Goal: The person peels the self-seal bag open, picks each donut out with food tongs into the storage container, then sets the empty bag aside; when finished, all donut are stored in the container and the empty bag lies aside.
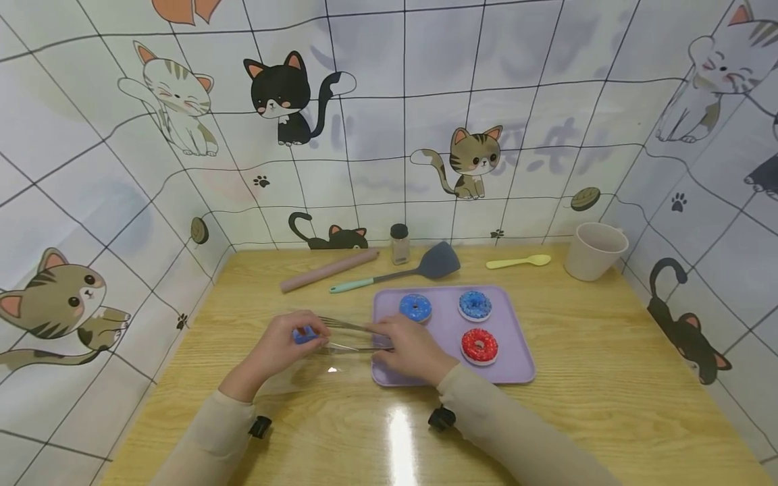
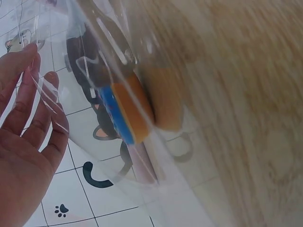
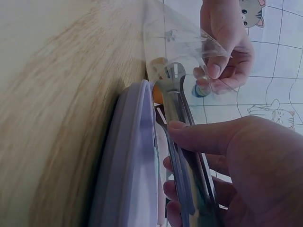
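My right hand (image 1: 410,347) grips metal tongs (image 1: 349,336) at the left edge of a lilac tray (image 1: 516,368). The tongs point left and hold a blue-iced donut (image 1: 304,334) at their tips. There my left hand (image 1: 286,341) pinches the mouth of a clear plastic bag (image 1: 304,378) lying on the table. In the left wrist view the donut (image 2: 125,113) shows edge-on through the plastic beside my left hand (image 2: 28,142). The right wrist view shows the tongs (image 3: 182,142) along the tray rim (image 3: 132,156). On the tray lie two blue donuts (image 1: 416,307) (image 1: 475,305) and a red one (image 1: 479,345).
Along the back of the wooden table lie a pink rolling pin (image 1: 329,270), a small jar (image 1: 399,244), a grey spatula (image 1: 413,270) and a yellow spoon (image 1: 519,261). A beige cup (image 1: 594,250) stands at the back right. Cat-print walls close in three sides.
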`<control>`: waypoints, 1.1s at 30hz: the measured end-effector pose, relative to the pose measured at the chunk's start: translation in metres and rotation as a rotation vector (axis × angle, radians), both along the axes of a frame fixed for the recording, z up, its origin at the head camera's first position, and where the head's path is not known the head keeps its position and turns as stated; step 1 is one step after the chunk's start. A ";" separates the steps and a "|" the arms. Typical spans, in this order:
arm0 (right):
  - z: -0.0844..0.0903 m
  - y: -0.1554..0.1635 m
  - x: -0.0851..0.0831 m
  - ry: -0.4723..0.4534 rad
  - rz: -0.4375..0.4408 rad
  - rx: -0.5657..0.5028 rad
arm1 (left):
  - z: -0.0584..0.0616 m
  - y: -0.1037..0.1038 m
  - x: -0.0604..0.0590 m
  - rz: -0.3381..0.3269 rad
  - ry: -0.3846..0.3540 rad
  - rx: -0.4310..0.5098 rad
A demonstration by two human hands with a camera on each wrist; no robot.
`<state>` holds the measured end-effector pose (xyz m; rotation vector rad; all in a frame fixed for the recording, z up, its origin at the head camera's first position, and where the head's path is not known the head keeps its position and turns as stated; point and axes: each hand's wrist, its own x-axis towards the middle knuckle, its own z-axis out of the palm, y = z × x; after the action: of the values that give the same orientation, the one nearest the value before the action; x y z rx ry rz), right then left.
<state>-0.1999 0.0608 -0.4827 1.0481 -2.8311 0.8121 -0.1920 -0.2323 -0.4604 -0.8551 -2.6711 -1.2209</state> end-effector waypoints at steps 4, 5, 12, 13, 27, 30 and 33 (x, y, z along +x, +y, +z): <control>0.001 0.009 0.004 0.016 0.015 -0.005 | -0.002 -0.002 0.000 -0.004 0.006 -0.005; 0.003 0.012 0.005 0.018 0.016 -0.003 | -0.003 -0.003 0.000 -0.004 0.008 -0.008; 0.009 0.038 0.017 0.042 0.007 0.030 | -0.007 -0.007 0.002 0.029 -0.004 -0.040; 0.010 0.042 0.019 0.034 0.006 0.026 | -0.007 -0.007 0.002 0.032 -0.003 -0.041; 0.017 0.102 0.036 0.099 -0.012 0.008 | -0.007 -0.011 0.001 0.046 0.018 -0.048; 0.015 0.115 0.038 0.121 -0.037 0.022 | -0.007 -0.012 0.000 0.045 0.030 -0.043; 0.015 0.128 0.039 0.133 -0.064 0.013 | -0.007 -0.013 -0.002 0.046 0.038 -0.040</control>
<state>-0.1605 0.1889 -0.4673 0.9689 -2.7464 0.6917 -0.1938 -0.2457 -0.4671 -0.8096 -2.6777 -1.1341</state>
